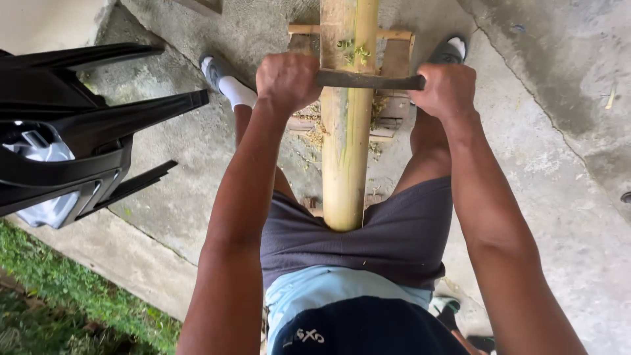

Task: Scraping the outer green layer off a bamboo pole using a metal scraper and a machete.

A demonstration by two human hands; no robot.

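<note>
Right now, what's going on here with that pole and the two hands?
A person stands astride a long bamboo pole that rests on a small wooden frame on the concrete floor. The left hand and the right hand each grip one end of a dark blade laid across the pole. Green and pale shavings lie around the frame. A black plastic chair stands off to the left.

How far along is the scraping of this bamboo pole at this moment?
Partly done. The near stretch of the bamboo pole looks pale and smooth, and green shavings lie on the wooden stand. In hand: left hand and right hand grip the two ends of a dark blade laid across the pole. Left: green flecks just beyond the blade; the far end is out of frame.
</note>
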